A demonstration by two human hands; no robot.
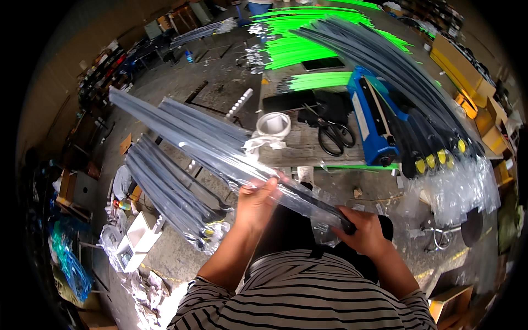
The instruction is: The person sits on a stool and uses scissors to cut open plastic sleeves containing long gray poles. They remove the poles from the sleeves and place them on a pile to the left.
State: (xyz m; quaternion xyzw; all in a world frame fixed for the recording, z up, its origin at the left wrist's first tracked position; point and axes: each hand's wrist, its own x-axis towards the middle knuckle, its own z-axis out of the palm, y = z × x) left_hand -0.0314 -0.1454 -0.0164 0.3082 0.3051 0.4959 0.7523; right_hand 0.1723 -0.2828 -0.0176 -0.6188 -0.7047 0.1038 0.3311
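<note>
A long black handle-like rod (314,202) in a clear plastic sleeve (220,159) slants across in front of me, its far end up to the left. My left hand (256,204) is closed around the sleeve near its middle, thumb on top. At the rod's near black end, my right hand (362,230) grips with curled fingers. Just beyond, a white tape roll (273,125) and black-handled scissors (334,137) lie on the worktable (302,153). Below the sleeve at left rests a bundle of similar sleeved dark rods (165,190).
A blue bench sealer (366,118) stands on the table's right side. Beside it lies a big pile of sleeved dark rods (396,71). Bright green rods (300,49) are stacked at the back near a dark phone (323,64). A white bin (138,242) sits on the left.
</note>
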